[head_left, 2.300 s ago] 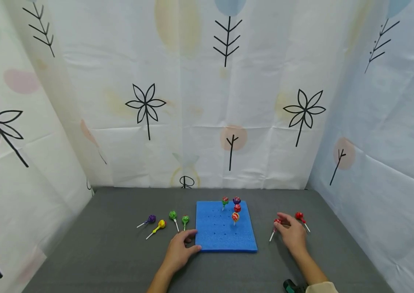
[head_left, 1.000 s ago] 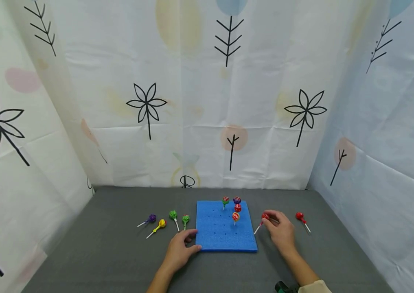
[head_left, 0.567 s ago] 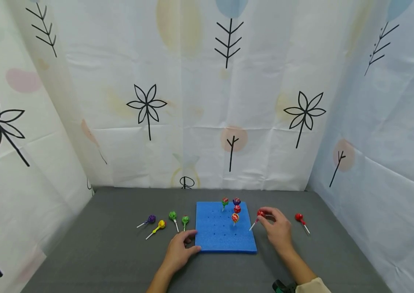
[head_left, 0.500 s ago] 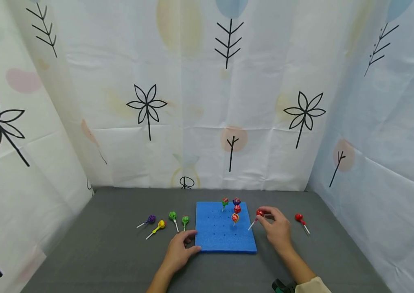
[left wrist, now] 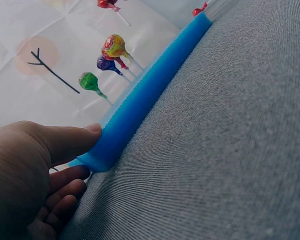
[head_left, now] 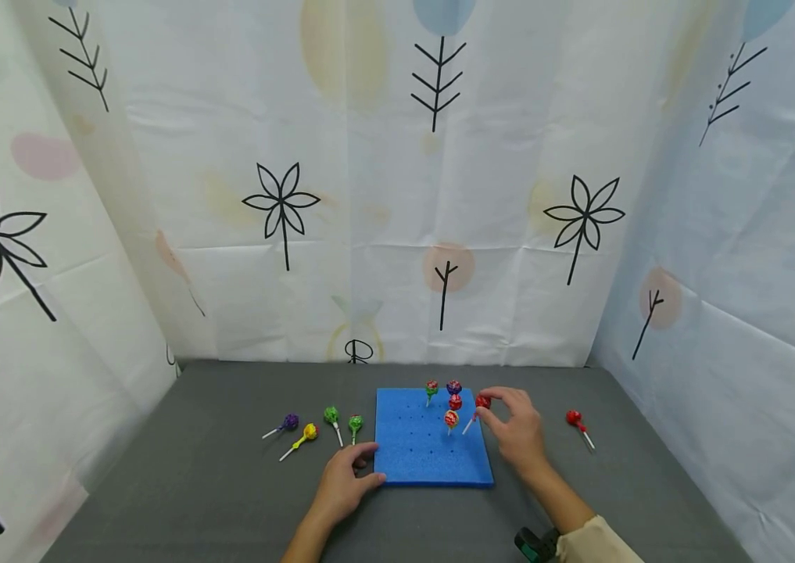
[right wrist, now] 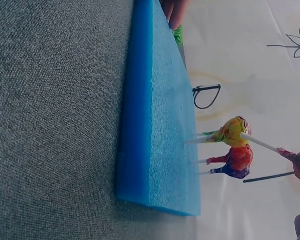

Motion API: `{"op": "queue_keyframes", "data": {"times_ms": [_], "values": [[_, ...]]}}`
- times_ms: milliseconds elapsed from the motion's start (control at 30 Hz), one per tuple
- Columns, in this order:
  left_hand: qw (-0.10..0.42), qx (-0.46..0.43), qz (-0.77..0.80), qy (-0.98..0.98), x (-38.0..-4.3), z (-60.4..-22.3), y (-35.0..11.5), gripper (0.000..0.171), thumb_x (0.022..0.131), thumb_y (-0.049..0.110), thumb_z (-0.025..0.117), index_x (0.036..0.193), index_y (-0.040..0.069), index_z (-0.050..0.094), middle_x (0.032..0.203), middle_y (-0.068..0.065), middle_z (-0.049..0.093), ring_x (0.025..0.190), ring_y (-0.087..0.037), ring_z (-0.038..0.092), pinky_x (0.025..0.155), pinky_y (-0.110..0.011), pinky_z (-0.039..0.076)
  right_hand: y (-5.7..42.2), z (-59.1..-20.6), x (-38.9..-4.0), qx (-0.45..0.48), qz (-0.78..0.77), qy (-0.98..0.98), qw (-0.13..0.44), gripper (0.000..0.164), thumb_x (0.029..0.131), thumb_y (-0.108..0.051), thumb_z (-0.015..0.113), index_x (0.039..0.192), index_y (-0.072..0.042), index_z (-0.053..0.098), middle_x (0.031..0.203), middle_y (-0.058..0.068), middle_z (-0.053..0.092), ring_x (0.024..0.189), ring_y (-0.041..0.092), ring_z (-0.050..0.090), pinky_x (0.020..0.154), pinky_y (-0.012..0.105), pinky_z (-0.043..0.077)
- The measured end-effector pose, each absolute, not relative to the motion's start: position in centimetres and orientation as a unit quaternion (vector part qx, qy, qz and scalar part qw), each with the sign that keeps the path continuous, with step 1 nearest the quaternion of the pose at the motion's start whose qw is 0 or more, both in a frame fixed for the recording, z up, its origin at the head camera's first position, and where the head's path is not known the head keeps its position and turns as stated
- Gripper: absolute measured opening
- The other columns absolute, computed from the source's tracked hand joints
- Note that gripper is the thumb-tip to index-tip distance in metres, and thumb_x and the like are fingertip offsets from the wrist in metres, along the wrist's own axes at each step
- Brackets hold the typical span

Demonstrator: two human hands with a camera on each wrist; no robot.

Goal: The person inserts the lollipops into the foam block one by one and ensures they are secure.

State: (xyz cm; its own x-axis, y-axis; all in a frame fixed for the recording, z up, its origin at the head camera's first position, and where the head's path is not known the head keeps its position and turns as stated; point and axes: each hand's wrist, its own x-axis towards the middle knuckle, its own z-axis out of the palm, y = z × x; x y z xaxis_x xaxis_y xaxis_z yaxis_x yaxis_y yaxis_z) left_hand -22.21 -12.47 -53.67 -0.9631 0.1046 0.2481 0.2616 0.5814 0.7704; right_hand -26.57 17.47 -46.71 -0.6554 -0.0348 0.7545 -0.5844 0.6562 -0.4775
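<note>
A blue foam board (head_left: pixel 418 461) with rows of small holes lies flat on the table. Several lollipops stand upright in its back right part, among them a yellow-and-red lollipop (head_left: pixel 451 418), a purple lollipop (head_left: pixel 454 387) and a green-and-red lollipop (head_left: pixel 431 387). My left hand (head_left: pixel 342 482) holds the board at its front left corner; in the left wrist view the thumb (left wrist: pixel 77 140) lies against the foam, other fingers curled beside it. Over the board's right side, my right hand (head_left: pixel 520 434) pinches a red lollipop (head_left: pixel 483 401) by its head, stick tilted down and left.
Left of the board lie a purple lollipop (head_left: pixel 290 421), a yellow lollipop (head_left: pixel 309 431) and two green lollipops (head_left: pixel 331 414). Another red lollipop (head_left: pixel 574 418) lies at the right on the grey table (head_left: pixel 228 500). Patterned white cloth (head_left: pixel 369 195) stands behind and at both sides.
My right hand has carried the red lollipop leftward from the table at the right to over the board's right side. The left hand has stayed at the board's corner.
</note>
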Motion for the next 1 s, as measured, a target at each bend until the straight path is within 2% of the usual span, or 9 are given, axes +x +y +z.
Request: {"op": "queue_keyframes", "data": {"times_ms": [200,600,800,1000], "values": [[0.082,-0.096,-0.446,-0.886,-22.2,-53.5,-12.4,0.048,0.076,0.024,0.083,0.119,0.009,0.066,0.106,-0.002,0.064,0.092,-0.021,0.058,0.078,-0.041,0.047,16.7,-46.6,-26.6,0.201,0.368,-0.831,0.366,0.025,0.078,-0.006,0.081,0.099,-0.008,0.07,0.098,0.004,0.067,0.1,0.021,0.054,0.083,0.041,0.045],[0.064,-0.084,-0.452,-0.886,-22.3,-53.5,-12.4,0.049,0.078,0.024,0.082,0.121,0.01,0.066,0.109,-0.001,0.063,0.094,-0.02,0.057,0.08,-0.042,0.047,15.3,-46.8,-26.8,0.229,0.365,-0.828,0.358,0.03,0.073,-0.001,0.084,0.1,-0.007,0.071,0.102,0.005,0.067,0.1,0.021,0.055,0.079,0.043,0.05],[0.06,-0.084,-0.451,-0.887,-22.3,-53.5,-12.4,0.048,0.078,0.024,0.082,0.121,0.01,0.066,0.109,-0.002,0.063,0.095,-0.021,0.057,0.08,-0.043,0.047,14.6,-47.3,-26.7,0.24,0.364,-0.832,0.342,0.03,0.074,-0.003,0.083,0.102,-0.008,0.072,0.101,0.005,0.067,0.103,0.021,0.052,0.082,0.047,0.048],[0.063,-0.087,-0.451,-0.886,-22.4,-53.4,-12.4,0.048,0.078,0.024,0.082,0.121,0.01,0.066,0.108,-0.001,0.063,0.094,-0.021,0.057,0.08,-0.043,0.047,14.1,-48.0,-26.9,0.269,0.352,-0.825,0.351,0.031,0.073,-0.002,0.084,0.101,-0.008,0.071,0.098,0.005,0.068,0.101,0.025,0.052,0.083,0.05,0.045]]}}
